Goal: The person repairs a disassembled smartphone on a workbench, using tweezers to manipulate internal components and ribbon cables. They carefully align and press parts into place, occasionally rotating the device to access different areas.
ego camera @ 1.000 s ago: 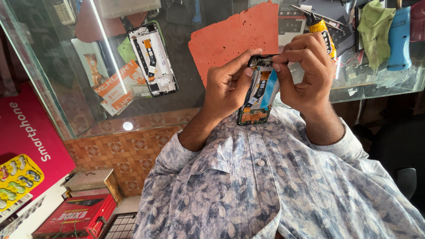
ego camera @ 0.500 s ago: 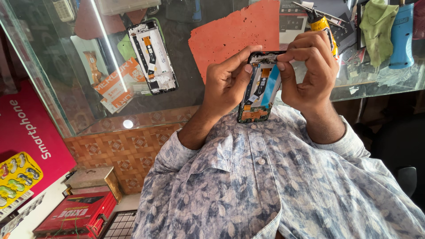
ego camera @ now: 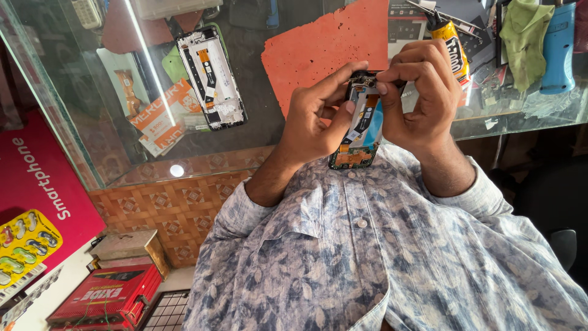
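Nearest the camera, a blue-and-white leaf-print shirt (ego camera: 380,257) fills the lower frame, its sleeves rolled back from both forearms. Above the chest, the opened phone (ego camera: 360,122) is held upright in the air between the two hands, in front of the glass counter's (ego camera: 257,153) edge. Its back is off: a dark frame, a light blue inner panel, orange-brown parts at the lower end and small metal parts at the top. The left hand (ego camera: 315,119) is wrapped around the phone's left edge, thumb across its face, index finger stretched to the top corner. The right hand (ego camera: 422,101) has its fingertips pinched together at the phone's top edge; whether they grip a small part is unclear. Farther off on the counter lie an orange mat (ego camera: 324,49) and a second stripped phone frame (ego camera: 211,76).
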A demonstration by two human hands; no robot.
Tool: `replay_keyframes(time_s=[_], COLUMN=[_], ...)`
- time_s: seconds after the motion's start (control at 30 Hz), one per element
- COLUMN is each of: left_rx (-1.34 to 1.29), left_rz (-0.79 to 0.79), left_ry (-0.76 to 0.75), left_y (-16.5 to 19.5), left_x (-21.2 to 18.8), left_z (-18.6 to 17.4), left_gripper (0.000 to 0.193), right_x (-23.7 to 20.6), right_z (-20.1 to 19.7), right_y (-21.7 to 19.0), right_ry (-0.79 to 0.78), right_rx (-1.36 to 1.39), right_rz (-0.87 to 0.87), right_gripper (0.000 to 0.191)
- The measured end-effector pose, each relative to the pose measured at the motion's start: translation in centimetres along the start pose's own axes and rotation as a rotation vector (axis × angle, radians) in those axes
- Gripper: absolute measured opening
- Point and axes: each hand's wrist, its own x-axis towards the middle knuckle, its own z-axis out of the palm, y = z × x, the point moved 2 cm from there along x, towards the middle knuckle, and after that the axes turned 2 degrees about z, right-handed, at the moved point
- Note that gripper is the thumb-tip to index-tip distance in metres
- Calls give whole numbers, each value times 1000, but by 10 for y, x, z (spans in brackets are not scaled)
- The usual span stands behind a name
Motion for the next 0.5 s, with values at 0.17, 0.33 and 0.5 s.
replay_keyframes(time_s=[0.17,0.33,0.5], left_rx=[8,-5,50], left_rz=[-17,13,6], left_ry=[31,27,10], left_y=[-1,-5,-8], left_x=[3,1,2], left_z=[2,2,-1], left_gripper=[44,40,41], right_x=[0,1,2], right_z=[-3,-5,-8], right_y=[-1,-1,1], right_ry=[-9,-22,-47], right_rx=[4,24,42], right_rz=[12,29,62], right_gripper=[18,16,15])
